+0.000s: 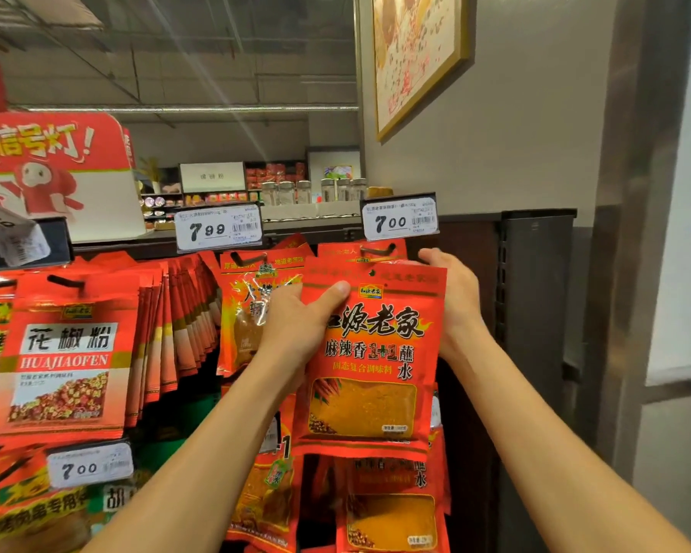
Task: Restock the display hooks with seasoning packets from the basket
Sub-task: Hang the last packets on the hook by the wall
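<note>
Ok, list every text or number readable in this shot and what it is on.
"7 99": price tag above the middle hook.
"7 00": price tag above the right hook.
"7 00": lower left price tag.
"花椒粉 HUAJIAOFEN": left hanging packet.
"麻辣香 1+1 蘸水": packet gripped by left hand and right hand.
"信号灯!": red sign.
Barcodes and fine print: too small to read.

Red seasoning packet (370, 361), upright, front facing out, clear window showing orange powder. Top edge at the display hook (380, 249) under the 7.00 tag; matching packets (391, 508) hang below.
</note>
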Motion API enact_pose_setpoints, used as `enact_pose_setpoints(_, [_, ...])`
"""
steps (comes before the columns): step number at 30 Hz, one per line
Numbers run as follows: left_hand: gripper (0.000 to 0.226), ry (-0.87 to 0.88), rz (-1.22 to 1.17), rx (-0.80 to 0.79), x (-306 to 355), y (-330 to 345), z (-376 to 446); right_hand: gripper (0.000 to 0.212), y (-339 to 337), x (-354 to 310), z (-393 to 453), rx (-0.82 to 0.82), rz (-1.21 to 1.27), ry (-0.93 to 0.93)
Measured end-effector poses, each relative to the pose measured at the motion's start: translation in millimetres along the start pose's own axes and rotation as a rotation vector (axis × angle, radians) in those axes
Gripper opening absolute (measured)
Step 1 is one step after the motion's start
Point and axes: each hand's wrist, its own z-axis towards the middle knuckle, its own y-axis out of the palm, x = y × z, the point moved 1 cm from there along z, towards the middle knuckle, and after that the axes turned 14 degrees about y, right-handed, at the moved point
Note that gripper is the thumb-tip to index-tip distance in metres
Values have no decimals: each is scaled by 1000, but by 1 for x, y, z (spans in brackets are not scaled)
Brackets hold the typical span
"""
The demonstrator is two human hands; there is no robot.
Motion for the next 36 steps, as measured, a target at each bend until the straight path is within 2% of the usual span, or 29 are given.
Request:
enact_pose_setpoints(2, [13, -8, 3, 6, 5, 13, 3, 47, -19, 1, -20, -196, 123, 51])
enact_pose_setpoints(4, [20, -23, 6, 10, 11, 23, 8, 54, -25, -5, -31, -238, 41, 20])
enact_pose_setpoints(7, [15, -27, 28, 30, 19, 33, 14, 31, -15, -14, -31, -108, -230, -141])
enact_pose_setpoints(10, [24, -30, 39, 62, 24, 36, 19, 9, -8, -19, -20, 22, -306, -183])
enact_pose_setpoints(14, [34, -47, 101, 67, 29, 38, 24, 15, -6, -21, -10, 62, -347, -179])
enact_pose_setpoints(25, [22, -86, 140, 87, 22, 40, 32, 19, -6, -22, -2, 113, -406, -124])
enact_pose_setpoints(28, [27, -108, 167, 93, 17, 40, 35, 20, -4, -21, 2, 141, -453, -83])
enact_pose_setpoints(30, [28, -147, 164, 91, 10, 38, 34, 15, -7, -18, 2, 104, -428, -54])
enact_pose_setpoints(33, [18, -141, 115, 30, -2, 31, 32, 8, -13, -12, 4, 21, -407, -32])
enact_pose_setpoints(36, [12, -143, 83, 5, -11, 29, 44, 7, -8, -9, 25, 42, -436, -1])
